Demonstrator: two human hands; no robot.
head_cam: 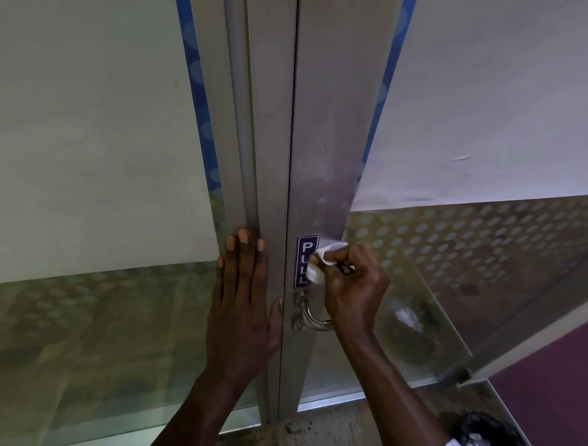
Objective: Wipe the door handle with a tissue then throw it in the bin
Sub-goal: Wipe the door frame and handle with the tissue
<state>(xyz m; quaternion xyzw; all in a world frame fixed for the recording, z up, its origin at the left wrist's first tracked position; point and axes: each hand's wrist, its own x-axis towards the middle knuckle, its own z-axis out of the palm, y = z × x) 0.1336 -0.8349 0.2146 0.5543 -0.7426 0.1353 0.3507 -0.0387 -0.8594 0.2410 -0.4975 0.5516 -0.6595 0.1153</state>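
Frosted glass flanks the metal door frame (319, 138); left hand (243, 301) lies flat and open against it, right hand (353, 287) pinches the tissue (316, 267) above the door handle (311, 314); wiping looks unfinished, bin (486, 431) awaits

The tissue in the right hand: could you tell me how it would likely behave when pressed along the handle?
The tissue looks floppy: it sits crumpled and folded in the right hand, so it would probably mould around the curved handle. It seems very light, pinched by fingertips alone. Being thin, it may tear or bunch up under hard rubbing.
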